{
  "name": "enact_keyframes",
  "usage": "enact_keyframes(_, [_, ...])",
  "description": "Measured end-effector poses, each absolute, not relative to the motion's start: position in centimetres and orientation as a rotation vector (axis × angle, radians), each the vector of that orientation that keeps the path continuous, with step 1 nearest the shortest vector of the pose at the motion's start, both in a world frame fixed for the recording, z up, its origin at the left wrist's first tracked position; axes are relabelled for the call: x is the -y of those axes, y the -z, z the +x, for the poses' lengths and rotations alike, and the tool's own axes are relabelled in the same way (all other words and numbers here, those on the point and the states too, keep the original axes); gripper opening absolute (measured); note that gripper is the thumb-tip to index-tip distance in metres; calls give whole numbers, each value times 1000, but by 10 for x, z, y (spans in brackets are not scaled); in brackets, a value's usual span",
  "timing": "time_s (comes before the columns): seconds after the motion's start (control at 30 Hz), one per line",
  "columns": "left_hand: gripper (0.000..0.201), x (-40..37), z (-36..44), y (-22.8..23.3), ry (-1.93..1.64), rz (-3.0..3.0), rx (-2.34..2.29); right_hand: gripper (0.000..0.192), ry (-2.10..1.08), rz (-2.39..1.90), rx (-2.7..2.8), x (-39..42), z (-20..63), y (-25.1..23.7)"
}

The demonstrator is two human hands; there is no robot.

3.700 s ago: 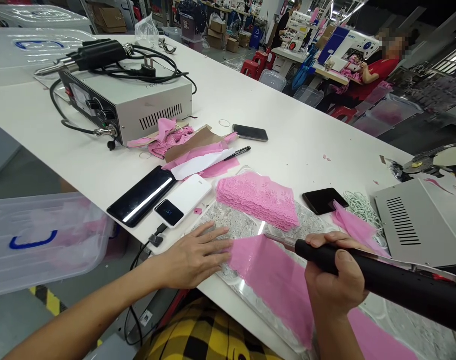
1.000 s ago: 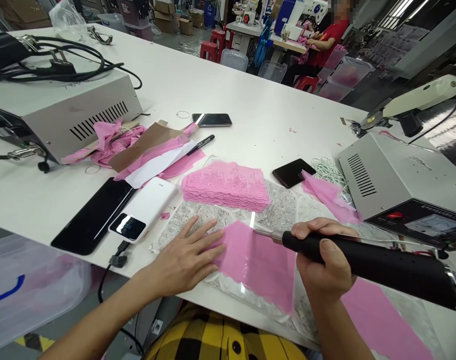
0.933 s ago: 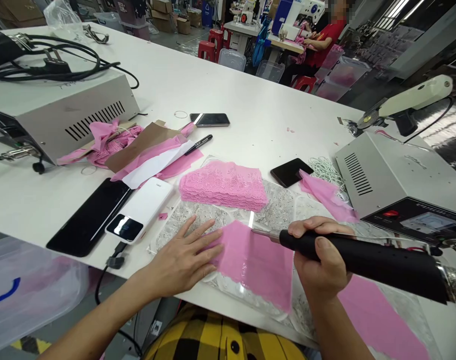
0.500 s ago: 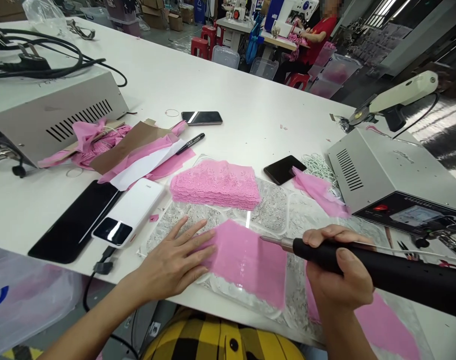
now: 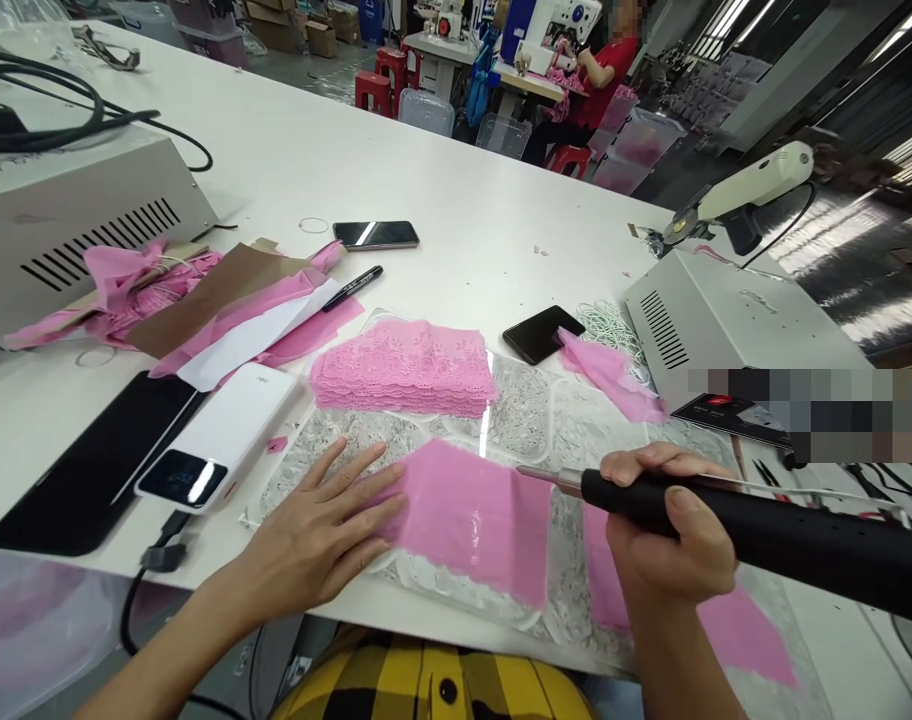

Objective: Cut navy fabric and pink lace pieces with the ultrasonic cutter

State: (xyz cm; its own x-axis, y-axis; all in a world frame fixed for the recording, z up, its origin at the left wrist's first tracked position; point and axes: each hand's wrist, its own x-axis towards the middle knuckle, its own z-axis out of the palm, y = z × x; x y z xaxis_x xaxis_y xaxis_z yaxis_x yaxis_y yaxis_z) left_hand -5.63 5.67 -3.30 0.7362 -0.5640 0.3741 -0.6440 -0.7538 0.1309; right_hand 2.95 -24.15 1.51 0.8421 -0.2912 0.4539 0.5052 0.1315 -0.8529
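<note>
White table (image 5: pixel 456 190) under me — my left hand (image 5: pixel 317 535) flat, fingers spread, on the pink lace (image 5: pixel 471 520), my right hand (image 5: pixel 670 545) fisted around the black cutting tool (image 5: pixel 786 540) just beside it.

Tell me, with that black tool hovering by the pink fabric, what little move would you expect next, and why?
Probably sliding the flat left hand leftward with the cut-off pink piece. A gap already separates it from the pink strip under the right hand, and the black tool has its metal tip at that gap's edge.
</note>
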Motion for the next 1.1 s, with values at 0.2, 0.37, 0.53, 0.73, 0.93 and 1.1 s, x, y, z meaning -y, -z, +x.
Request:
enact_keyframes(0.2, [40,-56,-54,31,-458,2669,969,13,633,-1348,129,257,23,-17])
enact_keyframes(0.37, [41,-57,-53,31,-460,2675,968,10,598,-1356,207,255,24,-12])
enact_keyframes(0.53, [44,-58,-53,33,-476,2664,959,9,594,-1370,203,258,26,-14])
enact_keyframes(0.73, [43,-58,-53,32,-477,2651,978,12,708,-1369,103,275,24,-22])
enact_keyframes(0.93, [44,-57,-53,31,-460,2660,986,14,680,-1333,96,279,22,-17])
enact_keyframes(1.1, [45,-58,-53,33,-433,2666,986,12,649,-1339,152,278,23,-12])
